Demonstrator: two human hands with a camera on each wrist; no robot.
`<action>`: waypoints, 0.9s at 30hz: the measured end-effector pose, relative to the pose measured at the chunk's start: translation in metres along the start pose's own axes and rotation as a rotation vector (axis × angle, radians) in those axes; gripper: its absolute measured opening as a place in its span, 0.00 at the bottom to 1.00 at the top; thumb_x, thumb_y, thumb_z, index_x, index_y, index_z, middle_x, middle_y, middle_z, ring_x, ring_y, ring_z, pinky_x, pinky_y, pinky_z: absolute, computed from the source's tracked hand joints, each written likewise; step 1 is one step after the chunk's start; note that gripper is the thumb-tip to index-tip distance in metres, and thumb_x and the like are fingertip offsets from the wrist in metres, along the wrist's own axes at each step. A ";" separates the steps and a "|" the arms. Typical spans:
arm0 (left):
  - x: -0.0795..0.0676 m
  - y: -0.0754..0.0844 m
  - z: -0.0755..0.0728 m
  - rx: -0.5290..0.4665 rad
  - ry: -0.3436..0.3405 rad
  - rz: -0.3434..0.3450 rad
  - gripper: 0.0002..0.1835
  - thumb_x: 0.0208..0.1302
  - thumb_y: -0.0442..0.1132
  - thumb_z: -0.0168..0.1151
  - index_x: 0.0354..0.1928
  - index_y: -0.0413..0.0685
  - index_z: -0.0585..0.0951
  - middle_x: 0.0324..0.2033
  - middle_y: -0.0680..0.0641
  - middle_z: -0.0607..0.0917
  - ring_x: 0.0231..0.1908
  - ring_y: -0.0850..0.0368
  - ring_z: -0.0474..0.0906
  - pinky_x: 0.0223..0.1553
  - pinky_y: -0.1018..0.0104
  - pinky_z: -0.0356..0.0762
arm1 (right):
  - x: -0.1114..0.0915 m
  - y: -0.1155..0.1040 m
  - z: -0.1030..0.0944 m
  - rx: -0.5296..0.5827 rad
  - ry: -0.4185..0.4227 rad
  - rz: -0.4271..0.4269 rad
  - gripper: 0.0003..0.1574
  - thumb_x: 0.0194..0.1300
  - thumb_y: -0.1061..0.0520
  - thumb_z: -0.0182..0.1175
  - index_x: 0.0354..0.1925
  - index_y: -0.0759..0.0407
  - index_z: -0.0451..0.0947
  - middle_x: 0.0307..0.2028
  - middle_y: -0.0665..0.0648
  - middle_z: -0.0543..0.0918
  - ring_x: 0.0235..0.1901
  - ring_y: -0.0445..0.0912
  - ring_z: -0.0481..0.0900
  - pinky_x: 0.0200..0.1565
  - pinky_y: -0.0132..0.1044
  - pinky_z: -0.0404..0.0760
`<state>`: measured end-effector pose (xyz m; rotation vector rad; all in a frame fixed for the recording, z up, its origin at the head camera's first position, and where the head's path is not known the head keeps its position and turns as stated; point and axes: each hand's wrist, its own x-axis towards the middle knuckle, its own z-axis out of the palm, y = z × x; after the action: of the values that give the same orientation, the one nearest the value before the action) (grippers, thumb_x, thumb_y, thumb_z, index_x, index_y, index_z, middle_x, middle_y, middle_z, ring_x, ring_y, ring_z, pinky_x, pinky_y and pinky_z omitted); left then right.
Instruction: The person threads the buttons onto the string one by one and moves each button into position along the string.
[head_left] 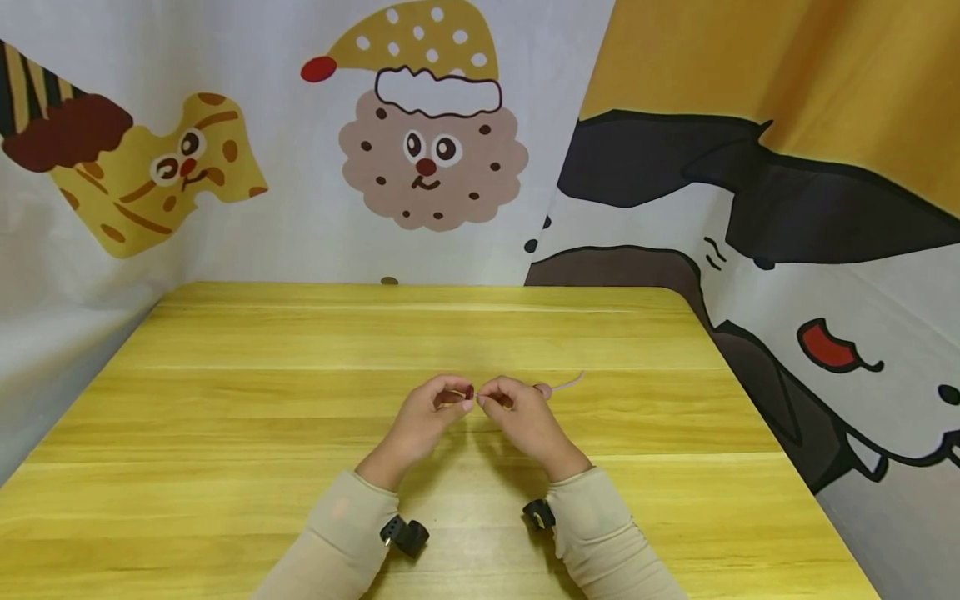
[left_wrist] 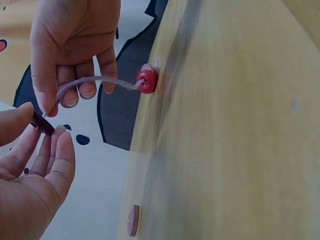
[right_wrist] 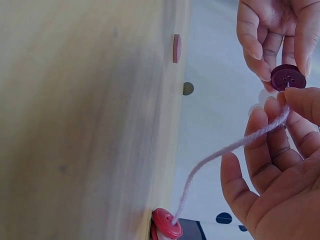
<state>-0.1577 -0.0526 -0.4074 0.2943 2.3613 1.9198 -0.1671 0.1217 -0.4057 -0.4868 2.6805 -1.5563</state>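
Note:
My left hand (head_left: 420, 421) holds a dark maroon button (right_wrist: 288, 78) by its edge, between thumb and fingers. Thumb and forefinger of my right hand (head_left: 531, 418) pinch a pale pink yarn (right_wrist: 215, 154) close to its end, right at the button's holes. From that pinch the yarn droops to a red button (left_wrist: 146, 81) threaded on it, which sits on the table with a pink button (head_left: 545, 391) against it. Past these, a short tail of yarn lies toward the back right in the head view, where my right hand partly covers the red button.
A loose pink button (left_wrist: 133, 221) lies on the wooden table (head_left: 225, 492), seen in both wrist views. Behind the table hangs a curtain (head_left: 285, 233) with cartoon prints. Black wrist cameras (head_left: 405, 536) are strapped at both sleeves.

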 end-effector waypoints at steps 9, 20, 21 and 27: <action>0.001 -0.001 0.000 0.006 -0.002 -0.008 0.15 0.67 0.35 0.61 0.53 0.38 0.78 0.48 0.45 0.82 0.49 0.50 0.77 0.48 0.55 0.77 | 0.001 0.002 0.000 -0.007 0.007 -0.034 0.04 0.68 0.60 0.59 0.39 0.54 0.82 0.36 0.47 0.85 0.44 0.47 0.81 0.58 0.52 0.47; 0.001 -0.001 0.002 0.016 -0.013 -0.013 0.16 0.66 0.36 0.62 0.54 0.39 0.78 0.48 0.47 0.82 0.49 0.50 0.76 0.49 0.55 0.76 | 0.001 -0.001 0.001 -0.017 0.012 -0.051 0.04 0.67 0.61 0.60 0.38 0.56 0.82 0.37 0.48 0.86 0.45 0.49 0.82 0.58 0.56 0.42; 0.000 0.000 0.002 0.015 -0.010 -0.014 0.15 0.66 0.36 0.62 0.53 0.40 0.79 0.48 0.47 0.82 0.49 0.51 0.76 0.48 0.55 0.77 | 0.001 -0.001 0.001 -0.012 0.012 -0.050 0.04 0.67 0.61 0.60 0.38 0.56 0.82 0.37 0.49 0.86 0.45 0.49 0.82 0.59 0.56 0.44; 0.001 -0.001 0.004 0.030 0.001 -0.022 0.13 0.65 0.36 0.63 0.50 0.44 0.80 0.46 0.49 0.82 0.47 0.52 0.77 0.45 0.58 0.78 | 0.001 -0.001 0.002 0.013 0.009 -0.034 0.05 0.67 0.63 0.59 0.39 0.60 0.82 0.37 0.52 0.86 0.44 0.48 0.81 0.54 0.50 0.72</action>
<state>-0.1577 -0.0491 -0.4087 0.2686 2.3860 1.8767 -0.1671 0.1195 -0.4059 -0.5297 2.6804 -1.5875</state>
